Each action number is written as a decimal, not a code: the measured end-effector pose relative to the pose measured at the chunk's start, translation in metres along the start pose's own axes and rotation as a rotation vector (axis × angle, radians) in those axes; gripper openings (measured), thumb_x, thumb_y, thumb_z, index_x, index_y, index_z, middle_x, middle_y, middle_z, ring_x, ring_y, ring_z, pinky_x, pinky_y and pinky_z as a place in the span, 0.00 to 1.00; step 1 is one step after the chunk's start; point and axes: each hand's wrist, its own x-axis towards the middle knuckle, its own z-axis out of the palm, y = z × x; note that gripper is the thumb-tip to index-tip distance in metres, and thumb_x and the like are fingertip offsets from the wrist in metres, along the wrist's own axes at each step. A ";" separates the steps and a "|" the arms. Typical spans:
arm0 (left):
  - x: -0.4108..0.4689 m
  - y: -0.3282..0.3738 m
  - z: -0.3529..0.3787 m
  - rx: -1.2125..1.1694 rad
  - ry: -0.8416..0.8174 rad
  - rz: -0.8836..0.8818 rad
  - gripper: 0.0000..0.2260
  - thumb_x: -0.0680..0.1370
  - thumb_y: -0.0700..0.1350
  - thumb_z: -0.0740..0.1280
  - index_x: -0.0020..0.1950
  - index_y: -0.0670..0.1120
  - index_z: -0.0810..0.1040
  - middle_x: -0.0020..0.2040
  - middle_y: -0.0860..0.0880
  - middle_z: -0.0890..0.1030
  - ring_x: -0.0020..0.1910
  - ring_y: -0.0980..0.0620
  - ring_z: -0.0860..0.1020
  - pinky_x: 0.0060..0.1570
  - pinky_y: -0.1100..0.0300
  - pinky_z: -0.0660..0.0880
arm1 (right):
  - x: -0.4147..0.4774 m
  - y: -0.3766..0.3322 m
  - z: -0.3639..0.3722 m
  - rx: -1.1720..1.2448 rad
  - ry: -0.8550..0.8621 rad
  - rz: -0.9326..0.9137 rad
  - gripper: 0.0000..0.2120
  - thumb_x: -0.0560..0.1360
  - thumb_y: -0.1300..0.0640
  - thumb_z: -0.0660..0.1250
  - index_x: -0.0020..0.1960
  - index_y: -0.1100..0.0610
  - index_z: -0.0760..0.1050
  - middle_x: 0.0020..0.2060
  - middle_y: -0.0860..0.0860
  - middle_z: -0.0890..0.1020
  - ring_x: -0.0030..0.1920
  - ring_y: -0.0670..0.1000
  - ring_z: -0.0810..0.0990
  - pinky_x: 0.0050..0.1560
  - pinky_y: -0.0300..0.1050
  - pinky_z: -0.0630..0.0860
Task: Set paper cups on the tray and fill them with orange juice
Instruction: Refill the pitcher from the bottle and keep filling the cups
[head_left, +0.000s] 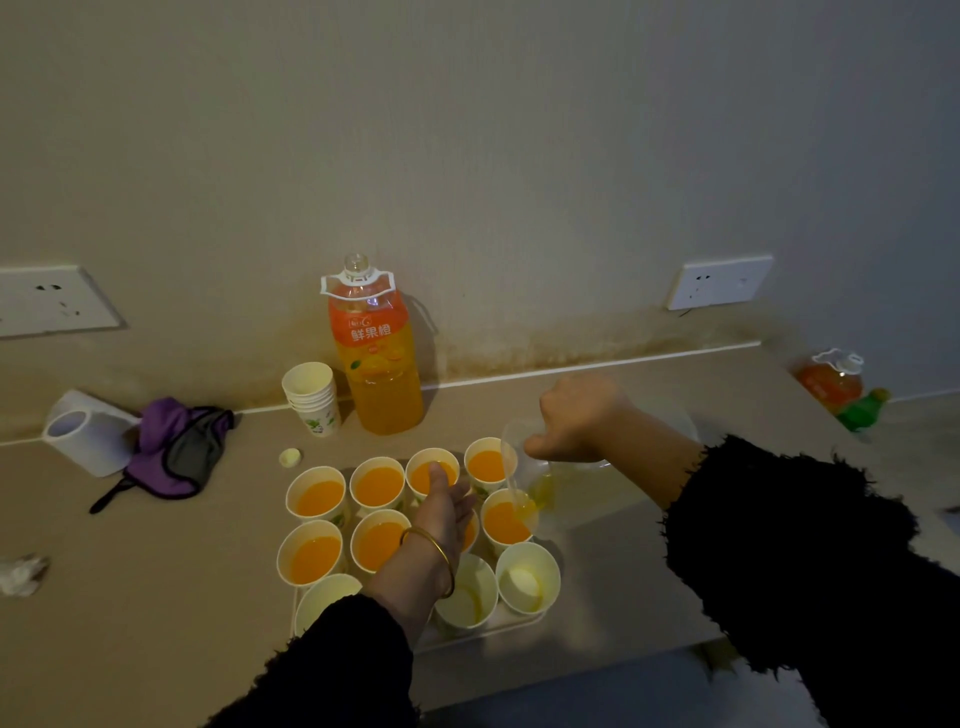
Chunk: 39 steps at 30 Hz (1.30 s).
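In the head view, the right hand (576, 421) grips a tilted clear pitcher (582, 493), its spout over a nearly full paper cup (505, 525) at the right side of the tray (511, 621), near the front edge of the counter (156, 571). The left hand (441, 512) reaches straight-fingered over the filled cups (378, 486). Too long a pour would likely overflow that cup, and a nudge from the left wrist could tip the light empty cups (527, 577).

Our right hand (576, 421) tips a clear plastic jug (571, 493) over 1 white paper cup (503, 525) — our left hand (441, 512) lies flat nearby.
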 end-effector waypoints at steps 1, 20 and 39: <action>0.000 0.000 0.000 -0.002 0.000 -0.003 0.32 0.80 0.62 0.44 0.71 0.41 0.67 0.71 0.41 0.68 0.73 0.45 0.62 0.71 0.52 0.55 | 0.000 0.000 0.000 0.001 0.001 0.001 0.22 0.74 0.37 0.54 0.45 0.55 0.74 0.39 0.52 0.75 0.42 0.52 0.75 0.41 0.43 0.71; 0.008 0.023 0.006 -0.070 0.025 0.011 0.31 0.81 0.61 0.45 0.70 0.40 0.68 0.66 0.41 0.73 0.70 0.45 0.66 0.70 0.53 0.56 | 0.011 0.037 0.021 0.254 0.011 0.096 0.21 0.75 0.41 0.57 0.49 0.59 0.76 0.45 0.54 0.77 0.45 0.54 0.74 0.43 0.44 0.68; 0.015 0.071 -0.022 -0.192 0.090 0.104 0.35 0.79 0.64 0.41 0.73 0.41 0.63 0.71 0.42 0.69 0.73 0.45 0.62 0.73 0.51 0.52 | 0.095 0.058 0.027 0.741 0.240 0.505 0.26 0.78 0.46 0.52 0.55 0.67 0.76 0.55 0.66 0.78 0.55 0.62 0.77 0.51 0.49 0.71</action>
